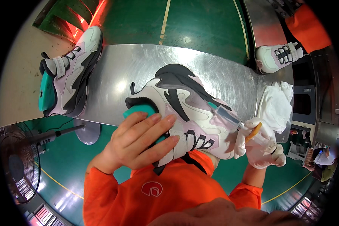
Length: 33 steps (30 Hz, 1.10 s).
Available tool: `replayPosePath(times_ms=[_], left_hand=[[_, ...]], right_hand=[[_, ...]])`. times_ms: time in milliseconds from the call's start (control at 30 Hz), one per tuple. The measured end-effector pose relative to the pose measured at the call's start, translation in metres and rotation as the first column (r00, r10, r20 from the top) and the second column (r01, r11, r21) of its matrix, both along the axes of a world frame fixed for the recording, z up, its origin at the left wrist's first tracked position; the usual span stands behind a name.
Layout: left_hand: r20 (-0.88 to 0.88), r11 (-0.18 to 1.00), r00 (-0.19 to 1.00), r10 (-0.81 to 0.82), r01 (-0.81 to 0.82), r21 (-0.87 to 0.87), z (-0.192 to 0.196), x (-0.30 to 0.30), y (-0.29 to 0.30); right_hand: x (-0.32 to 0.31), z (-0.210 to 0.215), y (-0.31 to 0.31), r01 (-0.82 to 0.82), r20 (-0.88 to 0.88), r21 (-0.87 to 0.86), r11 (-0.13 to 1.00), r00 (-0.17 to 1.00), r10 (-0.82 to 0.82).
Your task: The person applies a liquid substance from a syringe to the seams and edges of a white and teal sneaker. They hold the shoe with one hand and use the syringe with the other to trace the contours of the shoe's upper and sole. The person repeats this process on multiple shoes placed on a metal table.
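A white, pale pink and black sneaker (pixel 177 101) is tilted on its side in front of me, its black sole facing away and a green last (pixel 141 110) filling its opening. My bare left hand (pixel 139 139) grips it at the collar and strap, fingers spread across the upper. In a white glove, my right hand (pixel 258 145) is closed around a flat brush (pixel 228 114) with an orange-brown handle. The brush head lies against the sneaker's side near the toe, by the sole edge. Bristle tips are hard to make out.
The sneaker is over a metal bench (pixel 120 71). At the left stands a similar sneaker (pixel 73 73) with a green last; another sneaker (pixel 277 57) is at the far right near an orange sleeve (pixel 309 28). White cloth (pixel 276 105) lies at right. A fan (pixel 19 162) stands lower left.
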<state>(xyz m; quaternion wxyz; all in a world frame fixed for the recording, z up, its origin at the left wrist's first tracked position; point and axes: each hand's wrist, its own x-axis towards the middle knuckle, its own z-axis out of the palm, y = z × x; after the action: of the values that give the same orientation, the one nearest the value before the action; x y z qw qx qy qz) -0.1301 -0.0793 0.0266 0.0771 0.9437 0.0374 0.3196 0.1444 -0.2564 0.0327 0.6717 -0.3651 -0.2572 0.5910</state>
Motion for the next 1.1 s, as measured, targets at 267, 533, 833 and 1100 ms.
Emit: replayPosePath(times_ms=[267,533,833,1100], left_hand=[[0.018,1.0,1.0,0.008,-0.008,-0.002,0.0,0.0,-0.001],[-0.012,1.0,1.0,0.002,-0.002,-0.016,0.002,0.001,-0.001],[0.032,1.0,0.999,0.01,-0.011,0.029,-0.001,0.005,-0.001],[0.035,1.0,0.999,0.014,-0.014,0.019,0.005,0.011,-0.004]], right_hand=[[0.003,0.011,-0.008,0.0,0.029,-0.035,0.999,1.0,0.001],[0.009,0.03,-0.02,0.02,0.095,-0.159,0.987,0.995,-0.005],[0.009,0.041,-0.04,0.171,0.291,-0.203,0.964,0.951,-0.107],[0.014,0.036,-0.063,0.159,0.263,-0.172,0.972,0.959,-0.11]])
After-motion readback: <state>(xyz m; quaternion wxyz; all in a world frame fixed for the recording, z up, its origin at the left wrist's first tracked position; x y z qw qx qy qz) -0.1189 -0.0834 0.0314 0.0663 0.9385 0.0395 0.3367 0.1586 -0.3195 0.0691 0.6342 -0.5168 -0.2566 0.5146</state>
